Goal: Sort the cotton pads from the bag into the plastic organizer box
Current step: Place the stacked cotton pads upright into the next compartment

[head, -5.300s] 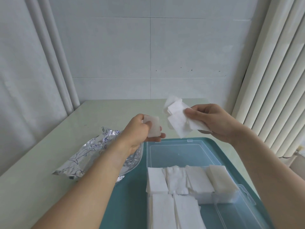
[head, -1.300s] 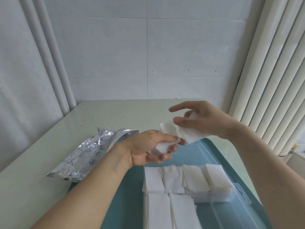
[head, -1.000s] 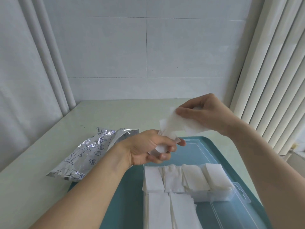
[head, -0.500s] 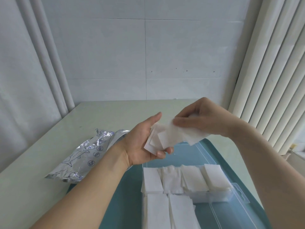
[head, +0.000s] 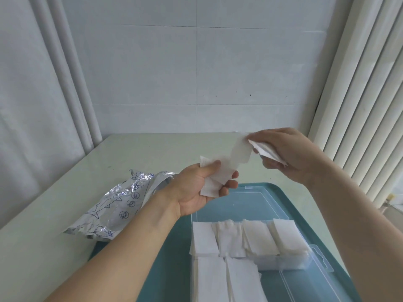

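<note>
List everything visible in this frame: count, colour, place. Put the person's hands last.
organizer box: one, clear plastic, on the tray, lid open toward the wall
pads in the box: several white stacks, filling its compartments
tray: one, teal, on the table's near right part
bag: one, silver foil with blue drawings, on the table left of the tray
table: one, pale green, against the tiled wall
loose pads: a few, white, held above the tray
left hand: holds a small stack of pads
right hand: pinches a bunch of pads
</note>
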`<state>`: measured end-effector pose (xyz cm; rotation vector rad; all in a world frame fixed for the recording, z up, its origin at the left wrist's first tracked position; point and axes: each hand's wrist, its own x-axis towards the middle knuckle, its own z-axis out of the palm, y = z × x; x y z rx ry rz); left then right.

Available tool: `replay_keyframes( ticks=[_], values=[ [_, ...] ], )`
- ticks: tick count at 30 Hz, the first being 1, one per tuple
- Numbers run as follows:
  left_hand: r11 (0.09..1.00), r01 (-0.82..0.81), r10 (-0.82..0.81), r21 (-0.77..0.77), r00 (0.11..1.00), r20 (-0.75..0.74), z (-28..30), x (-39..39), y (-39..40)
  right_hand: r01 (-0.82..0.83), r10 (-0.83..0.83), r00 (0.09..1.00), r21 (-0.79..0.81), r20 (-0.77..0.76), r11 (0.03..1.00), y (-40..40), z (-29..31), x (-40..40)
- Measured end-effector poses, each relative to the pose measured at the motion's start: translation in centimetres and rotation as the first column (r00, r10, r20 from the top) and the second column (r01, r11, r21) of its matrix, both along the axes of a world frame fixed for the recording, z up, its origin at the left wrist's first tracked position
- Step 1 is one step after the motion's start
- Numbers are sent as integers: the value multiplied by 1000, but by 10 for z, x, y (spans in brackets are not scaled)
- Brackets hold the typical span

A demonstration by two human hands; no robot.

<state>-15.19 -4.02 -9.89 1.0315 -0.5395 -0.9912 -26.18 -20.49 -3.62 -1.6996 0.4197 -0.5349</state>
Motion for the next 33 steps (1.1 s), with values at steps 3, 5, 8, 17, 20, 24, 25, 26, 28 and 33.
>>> replay_keyframes(
  ticks=[3,5,8,17,20,24,25,26,28,33],
  values=[
    [998,-48,47,-49,999,-10,1,-5,-3,-34,27,994,-65,-107,997,7,-12,7],
    [997,-35,34,-62,999,-28,4,-7,-3,-35,5,982,-156,-188,987,13,-19,12],
    [999,-9,3,-52,993,-121,8,-7,-1,-12,-72,961,-301,-267,954,15,-19,14],
    [969,237,-233,70,971,-59,4,-5,8,-160,21,970,-567,-244,808,18,-13,6],
    [967,245,-241,77,969,-60,2,-7,7,-225,80,962,-601,-259,767,22,-12,6],
    [966,234,-227,108,971,-80,1,-6,5,-220,39,959,-654,-279,724,23,-14,8],
    [969,208,-195,133,975,-102,1,-6,4,-199,32,965,-644,-261,739,23,-14,8],
    [972,176,-158,155,980,-122,0,-5,3,-186,36,969,-624,-245,759,23,-13,7],
    [980,99,-74,174,987,-144,-2,-4,1,-250,75,950,-596,-302,763,25,-10,4],
    [974,123,-93,192,983,-161,4,-10,-1,-412,5,868,-713,-497,567,47,-18,9]
  ],
)
